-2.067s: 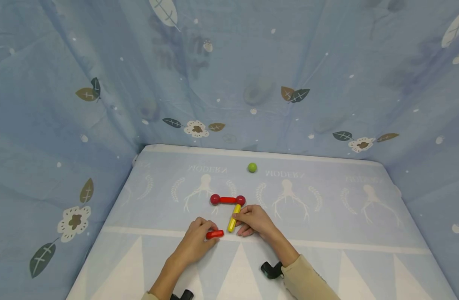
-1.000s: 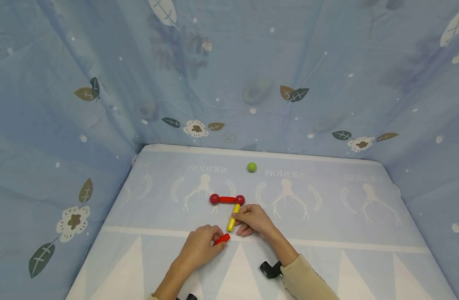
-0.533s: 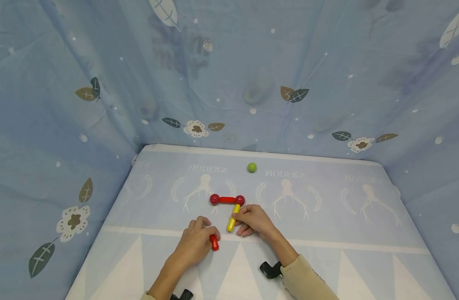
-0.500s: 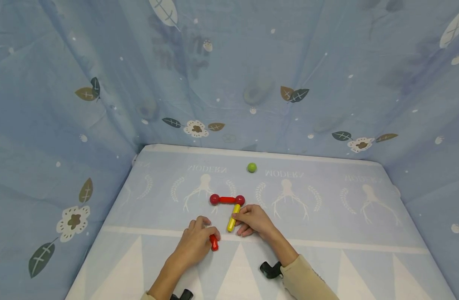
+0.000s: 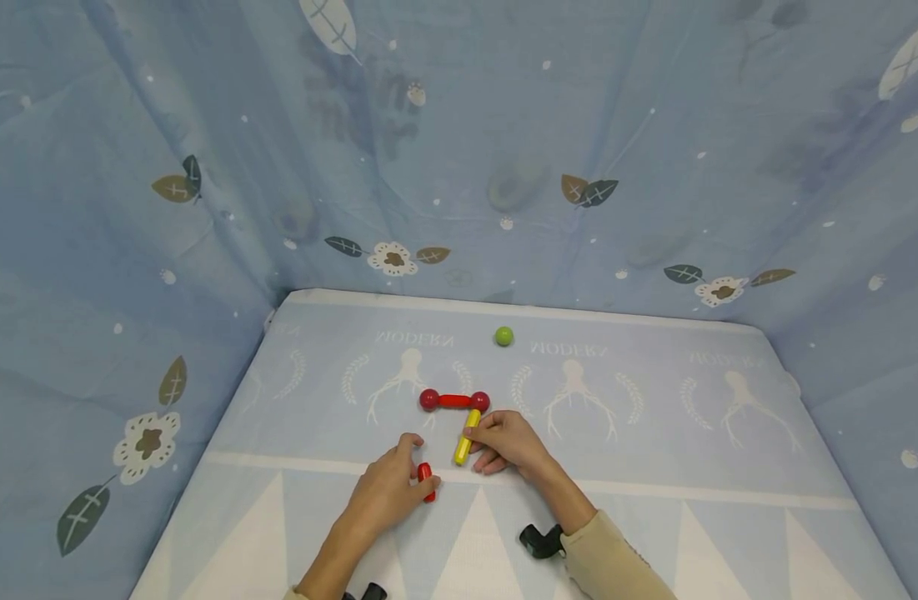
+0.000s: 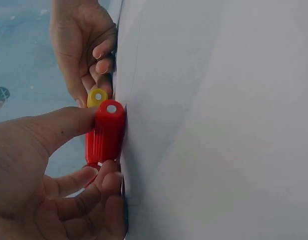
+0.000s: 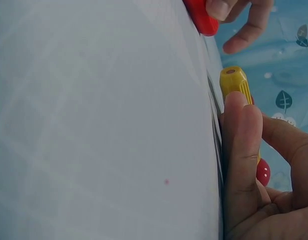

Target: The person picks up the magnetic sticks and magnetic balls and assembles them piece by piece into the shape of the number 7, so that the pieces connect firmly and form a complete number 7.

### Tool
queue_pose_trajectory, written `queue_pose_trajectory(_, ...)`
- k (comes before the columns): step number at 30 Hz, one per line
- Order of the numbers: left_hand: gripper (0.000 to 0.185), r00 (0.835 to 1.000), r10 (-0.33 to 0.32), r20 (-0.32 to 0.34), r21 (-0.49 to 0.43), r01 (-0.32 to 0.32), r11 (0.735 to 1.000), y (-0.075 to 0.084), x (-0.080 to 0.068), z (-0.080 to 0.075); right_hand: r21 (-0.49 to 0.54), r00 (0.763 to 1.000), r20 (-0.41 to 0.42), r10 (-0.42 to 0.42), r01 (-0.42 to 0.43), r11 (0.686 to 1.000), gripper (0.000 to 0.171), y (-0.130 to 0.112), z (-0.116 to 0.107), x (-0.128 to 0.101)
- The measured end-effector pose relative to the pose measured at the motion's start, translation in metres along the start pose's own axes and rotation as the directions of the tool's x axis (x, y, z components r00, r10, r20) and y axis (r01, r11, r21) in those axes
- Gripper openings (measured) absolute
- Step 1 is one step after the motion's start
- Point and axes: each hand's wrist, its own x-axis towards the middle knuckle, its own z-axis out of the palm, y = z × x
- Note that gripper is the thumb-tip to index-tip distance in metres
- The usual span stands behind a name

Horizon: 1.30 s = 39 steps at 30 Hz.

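Observation:
My left hand (image 5: 387,490) pinches a short ribbed red toy rod (image 5: 425,472) between thumb and fingers, low over the table; in the left wrist view a small pale disc shows in the end of this red rod (image 6: 110,134). Thumb and fingers of my right hand (image 5: 513,442) hold a yellow rod (image 5: 464,447), which slants away from me. Its far end meets a dark red ball (image 5: 480,402). From there a second red rod (image 5: 455,401) runs left to another dark red ball (image 5: 429,399). In the right wrist view, my fingers partly cover the yellow rod (image 7: 234,80).
A green ball (image 5: 504,336) lies alone farther back on the patterned tablecloth (image 5: 639,433). Blue printed curtains (image 5: 459,167) rise behind the table and at both sides. A black wrist-worn device (image 5: 541,541) shows beside my right sleeve (image 5: 616,558).
My left hand has turned its red rod from pointing rightward to pointing toward me, and drawn it slightly left. The left index finger has lifted and straightened. My right hand stays put.

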Motion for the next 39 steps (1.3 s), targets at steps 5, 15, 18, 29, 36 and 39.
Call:
queue_pose_trajectory(5,0.058,1.000,-0.004,-0.003,-0.093,0.004,0.996,-0.001,0.001,-0.001,0.003,1.000,-0.001,0.007,-0.007,1.000,0.039,0.001,0.000,0.001)
queue_pose_trajectory(15,0.058,0.999,0.029,0.034,-0.233,-0.021,0.972,-0.002,0.003,-0.002,-0.001,1.000,-0.013,0.014,-0.014,1.000,0.039,-0.002,0.001,0.001)
queue_pose_trajectory(18,0.057,0.998,0.060,0.029,-0.272,-0.050,0.961,-0.002,0.005,0.002,-0.001,1.000,-0.014,0.017,-0.017,1.000,0.040,-0.002,0.001,0.001)
queue_pose_trajectory(29,0.055,0.996,0.078,0.039,-0.349,-0.060,0.935,0.002,0.010,0.014,-0.004,1.000,-0.016,0.018,-0.018,1.000,0.039,-0.001,0.001,0.001)
queue_pose_trajectory(36,0.051,0.996,0.085,0.022,-0.356,-0.071,0.932,0.005,0.012,0.018,-0.010,0.999,-0.027,0.017,-0.017,1.000,0.038,-0.001,0.002,0.000)
queue_pose_trajectory(39,0.050,0.996,0.082,0.025,-0.352,-0.067,0.933,0.006,0.012,0.019,-0.013,0.999,-0.029,0.015,-0.015,1.000,0.038,-0.001,0.003,0.000)
